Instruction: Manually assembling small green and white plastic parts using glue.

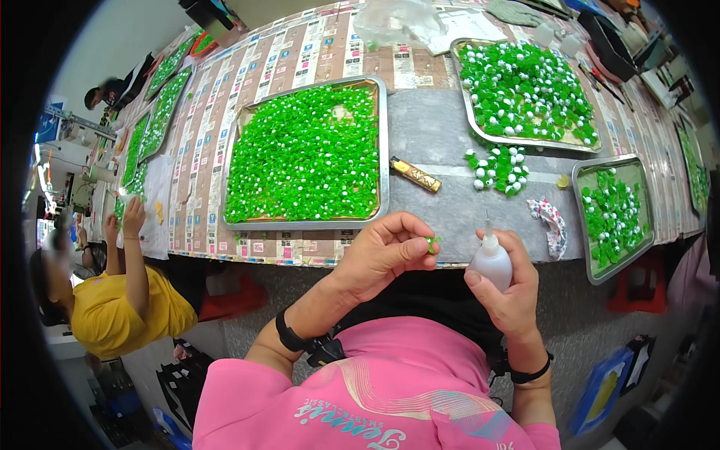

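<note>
My left hand [394, 246] pinches a small green piece [431, 243] between thumb and fingers, just in front of the table's near edge. To its right, my right hand [510, 281] is wrapped around a white squeeze bottle [492, 264] with a thin needle tip pointing up. The needle is apart from the green piece. Beyond the bottle, a small pile of green pieces with white balls [501, 169] lies on a grey cloth [427, 139]. A large metal-rimmed tray [384, 150] filled with small green pieces stands left of the cloth.
Another tray [471, 112] of green-and-white pieces stands at the far right, a smaller tray [576, 199] nearer. A dark and gold lighter-shaped item [415, 175] and a crumpled patterned tissue [553, 225] lie on the cloth. A co-worker in yellow [135, 311] sits at the left.
</note>
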The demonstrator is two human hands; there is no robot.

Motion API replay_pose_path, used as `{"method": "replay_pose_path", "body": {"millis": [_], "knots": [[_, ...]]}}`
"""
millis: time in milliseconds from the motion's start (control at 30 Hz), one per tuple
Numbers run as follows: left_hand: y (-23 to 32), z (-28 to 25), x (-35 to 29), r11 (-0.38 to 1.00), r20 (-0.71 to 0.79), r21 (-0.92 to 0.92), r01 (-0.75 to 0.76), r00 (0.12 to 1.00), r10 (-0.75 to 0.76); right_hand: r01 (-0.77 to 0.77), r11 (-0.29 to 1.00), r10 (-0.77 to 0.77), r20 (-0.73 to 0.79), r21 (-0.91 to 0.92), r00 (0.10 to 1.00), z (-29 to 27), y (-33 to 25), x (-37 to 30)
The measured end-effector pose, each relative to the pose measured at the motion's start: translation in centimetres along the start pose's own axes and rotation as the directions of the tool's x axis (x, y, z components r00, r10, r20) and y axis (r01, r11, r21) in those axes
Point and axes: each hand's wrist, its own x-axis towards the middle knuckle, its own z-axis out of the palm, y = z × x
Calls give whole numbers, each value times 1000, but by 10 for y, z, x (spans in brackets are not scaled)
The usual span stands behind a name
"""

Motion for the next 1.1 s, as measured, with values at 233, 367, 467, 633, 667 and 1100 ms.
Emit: {"method": "replay_pose_path", "body": {"millis": [233,367,467,633,667,1100], "knots": [[-18,11,7,998,43,-22,67,997,-66,-177,971,183,-26,158,983,1,2,-2],[-23,16,8,994,14,76,73,997,-75,-155,977,159,-18,145,987,6,6,-4],[-25,17,8,993,19,89,84,996,-86,-177,969,184,-28,171,983,8,7,-4],[-25,17,9,989,18,120,89,996,-91,-177,960,193,-56,218,980,9,10,-6],[-23,18,9,987,15,124,104,994,-106,-183,957,198,-49,226,979,9,9,-6],[-19,13,2,981,-71,185,63,996,-50,-192,964,198,-18,182,980,8,14,-8]]}}
